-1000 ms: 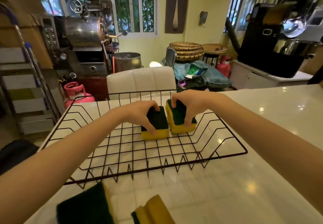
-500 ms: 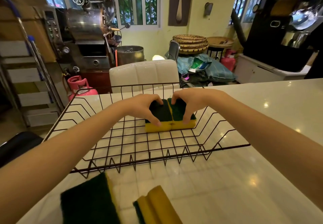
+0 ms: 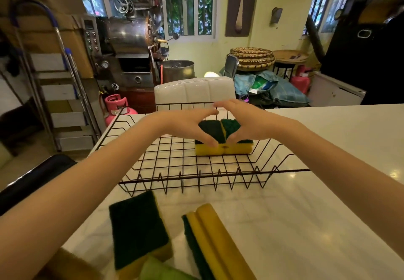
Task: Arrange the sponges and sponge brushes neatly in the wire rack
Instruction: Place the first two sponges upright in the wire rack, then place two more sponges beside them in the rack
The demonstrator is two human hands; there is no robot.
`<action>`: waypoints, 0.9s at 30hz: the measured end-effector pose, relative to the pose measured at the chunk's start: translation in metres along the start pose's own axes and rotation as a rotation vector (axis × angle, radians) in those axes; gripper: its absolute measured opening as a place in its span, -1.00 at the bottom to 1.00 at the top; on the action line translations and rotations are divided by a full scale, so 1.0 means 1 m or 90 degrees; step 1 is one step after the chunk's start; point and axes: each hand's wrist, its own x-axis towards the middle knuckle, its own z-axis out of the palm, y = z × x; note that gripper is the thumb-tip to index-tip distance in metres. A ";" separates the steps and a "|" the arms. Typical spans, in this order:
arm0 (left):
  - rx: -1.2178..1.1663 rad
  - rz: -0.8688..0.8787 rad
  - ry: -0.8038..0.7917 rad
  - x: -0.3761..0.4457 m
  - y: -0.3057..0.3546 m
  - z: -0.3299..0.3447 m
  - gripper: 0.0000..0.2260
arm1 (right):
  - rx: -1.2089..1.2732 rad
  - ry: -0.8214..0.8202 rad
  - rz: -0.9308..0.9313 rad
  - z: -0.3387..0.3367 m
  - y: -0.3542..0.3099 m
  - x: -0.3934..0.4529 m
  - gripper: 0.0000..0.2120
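Note:
A black wire rack point(image 3: 218, 173) stands on the white counter. Two yellow sponges with dark green scouring tops lie side by side, touching, on its floor right of the middle: the left sponge point(image 3: 211, 127) and the right sponge point(image 3: 230, 125). My left hand point(image 3: 185, 122) hovers over the left one and my right hand point(image 3: 251, 120) over the right one. The fingers of both are stretched out straight above the far edges, and the thumbs rest on the near edges. Neither hand is closed around a sponge.
In front of the rack on the counter lie a loose sponge point(image 3: 135, 225) green side up, a stack of sponges point(image 3: 214, 242) on edge, and something light green point(image 3: 159, 271) at the bottom edge. A white chair back point(image 3: 192, 91) stands behind the rack.
The right sponge came down flat against the left one. Both hands then uncurled their fingers from around the sponges, and the pair sits a little further right in the rack.

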 end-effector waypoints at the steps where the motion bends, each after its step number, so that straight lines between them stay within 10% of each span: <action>1: 0.005 0.005 0.028 -0.012 0.004 -0.002 -0.28 | 0.027 0.030 -0.012 -0.002 -0.008 -0.008 -0.15; 8: -0.008 0.062 0.195 -0.103 0.014 0.020 -0.35 | 0.263 0.165 -0.100 0.002 -0.065 -0.076 -0.34; 17: -0.049 0.076 0.170 -0.168 0.002 0.076 -0.53 | 0.204 0.042 -0.190 0.051 -0.099 -0.148 -0.54; 27: 0.050 -0.047 0.170 -0.167 -0.031 0.101 -0.48 | 0.100 -0.164 -0.148 0.066 -0.096 -0.154 -0.18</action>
